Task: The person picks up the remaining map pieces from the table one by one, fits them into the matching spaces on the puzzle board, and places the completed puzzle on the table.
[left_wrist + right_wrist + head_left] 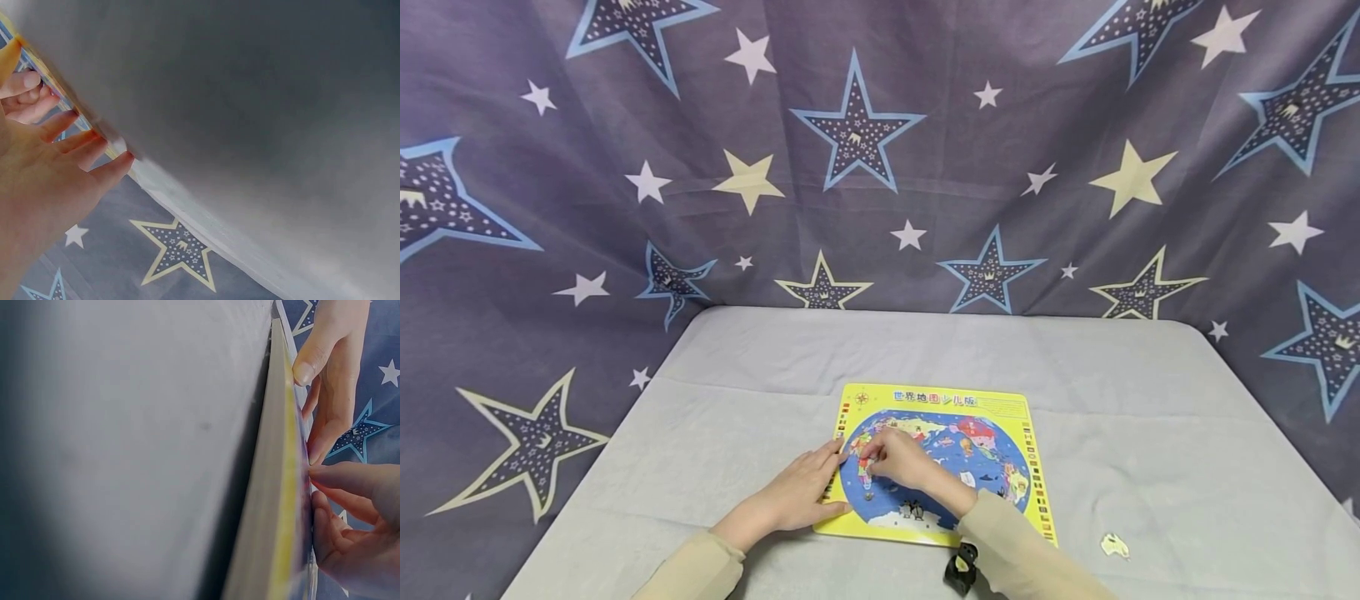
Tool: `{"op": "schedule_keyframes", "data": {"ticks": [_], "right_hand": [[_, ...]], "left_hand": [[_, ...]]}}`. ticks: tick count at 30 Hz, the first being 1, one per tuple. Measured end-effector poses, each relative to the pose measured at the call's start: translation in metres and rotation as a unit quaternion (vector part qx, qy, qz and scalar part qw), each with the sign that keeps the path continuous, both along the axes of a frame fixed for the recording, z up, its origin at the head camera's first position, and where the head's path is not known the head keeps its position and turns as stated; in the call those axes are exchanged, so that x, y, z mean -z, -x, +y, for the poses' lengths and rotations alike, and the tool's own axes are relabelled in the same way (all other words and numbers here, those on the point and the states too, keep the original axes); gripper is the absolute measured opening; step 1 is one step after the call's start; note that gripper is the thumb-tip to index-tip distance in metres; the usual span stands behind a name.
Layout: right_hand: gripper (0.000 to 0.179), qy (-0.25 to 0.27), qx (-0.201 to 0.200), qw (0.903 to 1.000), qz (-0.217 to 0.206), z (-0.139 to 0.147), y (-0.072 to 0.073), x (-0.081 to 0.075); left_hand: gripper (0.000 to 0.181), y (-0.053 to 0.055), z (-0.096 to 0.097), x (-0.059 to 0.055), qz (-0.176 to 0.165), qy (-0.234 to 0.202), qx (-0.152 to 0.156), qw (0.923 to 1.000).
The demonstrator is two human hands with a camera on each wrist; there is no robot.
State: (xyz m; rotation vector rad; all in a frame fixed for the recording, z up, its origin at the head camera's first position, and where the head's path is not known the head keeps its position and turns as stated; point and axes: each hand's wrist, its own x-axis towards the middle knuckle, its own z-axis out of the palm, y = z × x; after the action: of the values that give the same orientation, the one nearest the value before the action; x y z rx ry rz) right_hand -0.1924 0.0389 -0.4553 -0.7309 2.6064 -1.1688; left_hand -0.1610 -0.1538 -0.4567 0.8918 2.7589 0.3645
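Observation:
A yellow-bordered world map puzzle board (936, 538) lies flat on the table. My left hand (801, 492) rests at its left edge with fingers spread, the thumb over the lower left border. In the left wrist view, the left fingers (115, 170) stretch along the board's edge. My right hand (901, 458) reaches across the map, its bent fingertips touching the colourful land on the left side. The right wrist view catches this right hand (359, 531) close to the board's surface, beside the left hand. Whether a piece sits between the right fingertips is hidden.
A small pale yellow piece (1115, 546) lies on the table right of the board. Beside the right sleeve is a small black object (961, 569), partly covered. Grey cloth covers the table (760, 358), and a star-patterned curtain (880, 217) hangs behind it.

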Motion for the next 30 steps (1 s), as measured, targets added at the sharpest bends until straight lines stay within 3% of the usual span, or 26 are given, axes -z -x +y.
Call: {"op": "schedule_keyframes", "data": {"ticks": [30], "right_hand": [[0.016, 0.055, -0.02, 0.9979, -0.026, 0.013, -0.007, -0.003]], "left_hand": [[0.074, 0.0, -0.001, 0.0, 0.002, -0.004, 0.002, 1.0]]}}
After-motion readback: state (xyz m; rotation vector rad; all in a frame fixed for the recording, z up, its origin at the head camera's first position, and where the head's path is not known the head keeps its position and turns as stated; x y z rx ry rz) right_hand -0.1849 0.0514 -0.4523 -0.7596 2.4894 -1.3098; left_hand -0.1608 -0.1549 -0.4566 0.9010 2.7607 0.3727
